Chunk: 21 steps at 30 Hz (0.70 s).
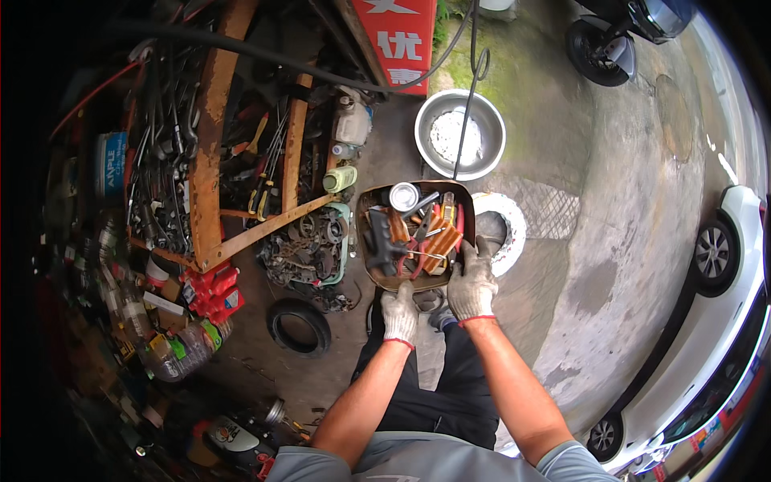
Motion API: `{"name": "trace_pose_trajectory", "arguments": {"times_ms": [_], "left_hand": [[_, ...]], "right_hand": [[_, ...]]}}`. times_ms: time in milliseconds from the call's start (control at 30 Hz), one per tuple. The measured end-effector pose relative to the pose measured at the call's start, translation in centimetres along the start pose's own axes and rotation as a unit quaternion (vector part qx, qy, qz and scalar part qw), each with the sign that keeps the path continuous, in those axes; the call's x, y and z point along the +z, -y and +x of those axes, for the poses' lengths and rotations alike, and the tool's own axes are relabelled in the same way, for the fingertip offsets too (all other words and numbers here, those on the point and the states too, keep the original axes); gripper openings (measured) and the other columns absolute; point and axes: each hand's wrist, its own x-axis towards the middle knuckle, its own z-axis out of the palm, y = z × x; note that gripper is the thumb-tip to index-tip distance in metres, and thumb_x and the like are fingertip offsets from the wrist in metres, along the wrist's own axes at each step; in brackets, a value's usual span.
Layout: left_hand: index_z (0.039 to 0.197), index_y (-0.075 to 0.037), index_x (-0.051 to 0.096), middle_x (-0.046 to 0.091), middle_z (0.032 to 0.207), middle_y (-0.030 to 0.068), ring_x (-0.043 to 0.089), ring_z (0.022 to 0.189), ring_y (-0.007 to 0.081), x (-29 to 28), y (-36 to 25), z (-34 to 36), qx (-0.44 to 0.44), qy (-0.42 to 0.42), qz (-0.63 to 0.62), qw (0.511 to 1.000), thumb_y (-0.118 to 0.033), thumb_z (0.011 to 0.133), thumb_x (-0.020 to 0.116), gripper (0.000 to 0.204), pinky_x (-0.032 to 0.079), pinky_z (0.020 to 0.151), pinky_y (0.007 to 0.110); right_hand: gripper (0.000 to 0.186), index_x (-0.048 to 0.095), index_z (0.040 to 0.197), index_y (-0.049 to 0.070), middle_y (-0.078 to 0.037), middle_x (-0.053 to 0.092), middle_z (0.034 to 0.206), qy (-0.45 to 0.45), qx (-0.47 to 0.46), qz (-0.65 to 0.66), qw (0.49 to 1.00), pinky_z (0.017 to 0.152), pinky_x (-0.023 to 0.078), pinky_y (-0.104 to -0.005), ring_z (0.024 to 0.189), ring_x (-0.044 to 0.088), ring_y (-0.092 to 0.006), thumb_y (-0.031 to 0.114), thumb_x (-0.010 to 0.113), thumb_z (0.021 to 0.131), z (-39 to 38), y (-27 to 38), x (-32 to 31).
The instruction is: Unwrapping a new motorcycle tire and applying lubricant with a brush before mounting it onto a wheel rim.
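A dark rectangular tool tray [371,271] is held in front of me, full of loose tools. My left hand [399,312], in a pale knit glove with a red cuff, grips its near rim. Gloved the same way, my right hand [473,283] holds the near right corner. Inside the tray are red-handled pliers [414,247], orange-brown blocks [442,243], a round silvery can [404,197] and a black, handle-shaped tool [389,247]. Both hands' undersides are hidden.
Beyond the tray stands a metal basin [460,134], with a white ring-shaped object [511,233] to the right. At left are a rusty tool rack [207,161], a crate of metal parts [341,241] and a black tyre [299,328]. A white car [699,337] stands far right.
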Motion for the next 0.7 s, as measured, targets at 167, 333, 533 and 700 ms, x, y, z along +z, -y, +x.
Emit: {"name": "trace_pose_trajectory", "arguments": {"times_ms": [167,333,533,700], "left_hand": [[0.108,0.008,0.059,0.069,0.09,0.0166,0.07,0.065,0.0251,1.1,0.6,-0.7,0.004,-0.025,0.008,1.0,-0.015,0.094,0.053,0.028,0.056,0.053,0.034],[0.089,0.001,0.064,0.063,0.074,0.0032,0.059,0.055,0.0107,1.9,1.7,-1.1,0.017,-0.029,-0.068,0.997,-0.019,0.092,0.057,0.021,0.047,0.049,0.028],[0.114,0.006,0.059,0.069,0.097,0.0172,0.07,0.071,0.0256,0.4,1.4,-1.6,0.0,0.006,-0.007,1.0,-0.014,0.094,0.05,0.03,0.058,0.057,0.036],[0.11,0.005,0.06,0.068,0.093,0.0156,0.07,0.069,0.0237,0.9,1.9,-2.5,0.005,-0.015,-0.024,1.0,-0.014,0.094,0.052,0.027,0.058,0.057,0.035]], "right_hand": [[0.038,0.063,0.123,0.008,-0.023,0.05,0.135,-0.042,0.016,0.1,0.994,0.098,0.046,-0.0458,0.116,0.056,-0.0404,0.002,0.059,0.085,0.7,0.0,-0.3],[0.045,0.063,0.121,0.008,-0.025,0.049,0.133,-0.105,-0.04,0.179,0.977,0.105,0.041,-0.0452,0.122,0.051,-0.0412,-0.003,0.065,0.077,0.7,0.6,-1.2],[0.051,0.06,0.125,0.012,-0.03,0.043,0.139,-0.061,-0.126,0.116,0.983,0.104,0.042,-0.05,0.124,0.048,-0.0459,-0.002,0.066,0.077,0.1,1.1,-2.4],[0.048,0.054,0.13,0.006,-0.026,0.044,0.139,-0.117,-0.079,0.065,0.988,0.104,0.042,-0.0479,0.128,0.046,-0.0435,0.003,0.062,0.083,0.0,1.9,-2.7]]}}
